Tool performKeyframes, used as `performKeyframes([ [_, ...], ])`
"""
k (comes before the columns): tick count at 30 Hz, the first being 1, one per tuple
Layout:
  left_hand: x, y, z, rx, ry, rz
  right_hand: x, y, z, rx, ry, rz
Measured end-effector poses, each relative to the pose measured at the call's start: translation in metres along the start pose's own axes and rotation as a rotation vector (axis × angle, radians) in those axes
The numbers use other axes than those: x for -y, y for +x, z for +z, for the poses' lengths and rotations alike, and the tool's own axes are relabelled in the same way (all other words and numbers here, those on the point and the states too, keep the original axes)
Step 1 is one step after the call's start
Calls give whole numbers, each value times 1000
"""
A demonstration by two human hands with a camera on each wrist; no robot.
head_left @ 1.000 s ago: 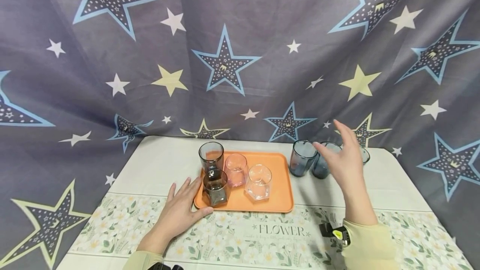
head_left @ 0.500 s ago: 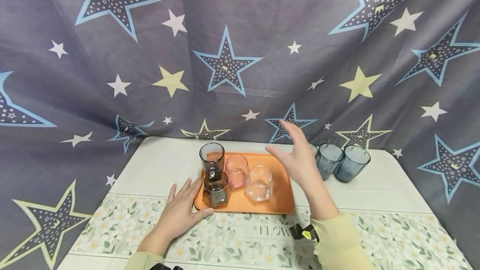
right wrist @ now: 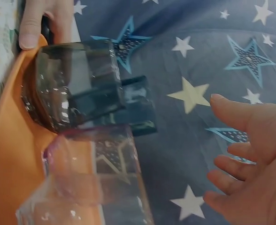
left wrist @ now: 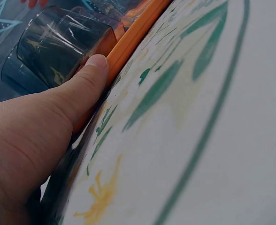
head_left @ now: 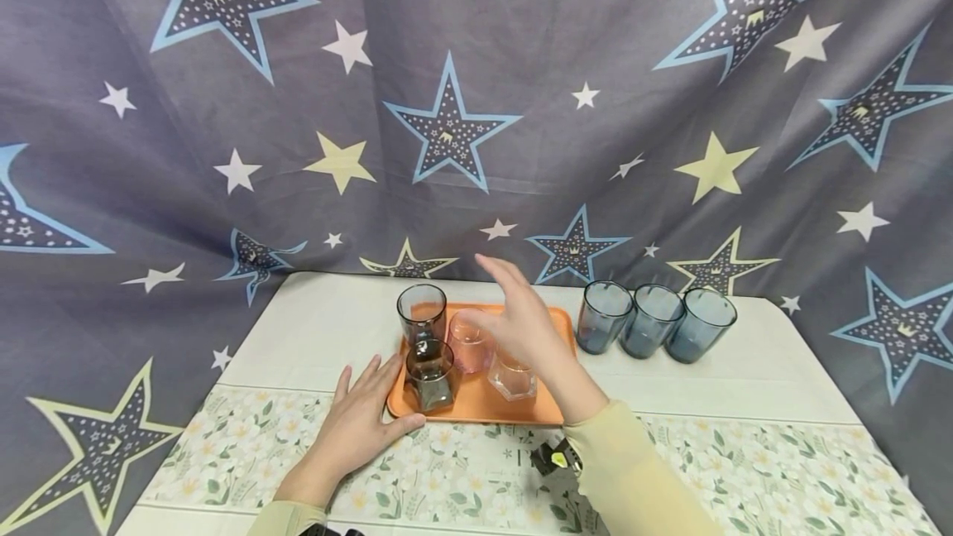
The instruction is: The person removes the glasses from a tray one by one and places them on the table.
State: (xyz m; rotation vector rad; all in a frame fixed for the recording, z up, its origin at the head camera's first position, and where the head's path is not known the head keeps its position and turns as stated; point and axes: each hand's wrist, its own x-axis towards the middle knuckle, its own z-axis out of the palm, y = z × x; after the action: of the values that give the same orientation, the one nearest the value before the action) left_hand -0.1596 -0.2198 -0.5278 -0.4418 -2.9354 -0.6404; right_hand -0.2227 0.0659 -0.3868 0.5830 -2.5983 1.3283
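Note:
My left hand (head_left: pixel 357 416) lies at the left front corner of the orange tray (head_left: pixel 472 404), fingers spread along its side. In the left wrist view the thumb (left wrist: pixel 84 86) touches the tray rim beside a dark glass. Four glasses stand on the tray: a tall grey tumbler (head_left: pixel 422 317), a short grey glass (head_left: pixel 432 387), a pink glass (head_left: pixel 467 356) and a clear glass (head_left: pixel 512 385) with an angular base. Over the pink and clear glasses hovers my right hand (head_left: pixel 521 321), thumb and fingers apart, holding nothing; it partly hides both.
Right of the tray, three blue tumblers (head_left: pixel 652 325) stand in a row on the white tablecloth (head_left: pixel 328 317). A flower-patterned band (head_left: pixel 462 478) crosses the cloth in front. Behind the table hangs a star-printed curtain (head_left: pixel 298 89).
My right hand has moved left from the blue tumblers, across the tray's right side, to above the pink and clear glasses. The left hand and the glasses have stayed in place.

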Motion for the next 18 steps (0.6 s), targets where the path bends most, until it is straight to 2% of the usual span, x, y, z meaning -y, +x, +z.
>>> performKeyframes([
  [10,1,0,-1,-1,-10,4,5,14,34,82,-20,46],
  [18,2,1,2,6,-17,-2,2,23,54,88,-53,6],
])
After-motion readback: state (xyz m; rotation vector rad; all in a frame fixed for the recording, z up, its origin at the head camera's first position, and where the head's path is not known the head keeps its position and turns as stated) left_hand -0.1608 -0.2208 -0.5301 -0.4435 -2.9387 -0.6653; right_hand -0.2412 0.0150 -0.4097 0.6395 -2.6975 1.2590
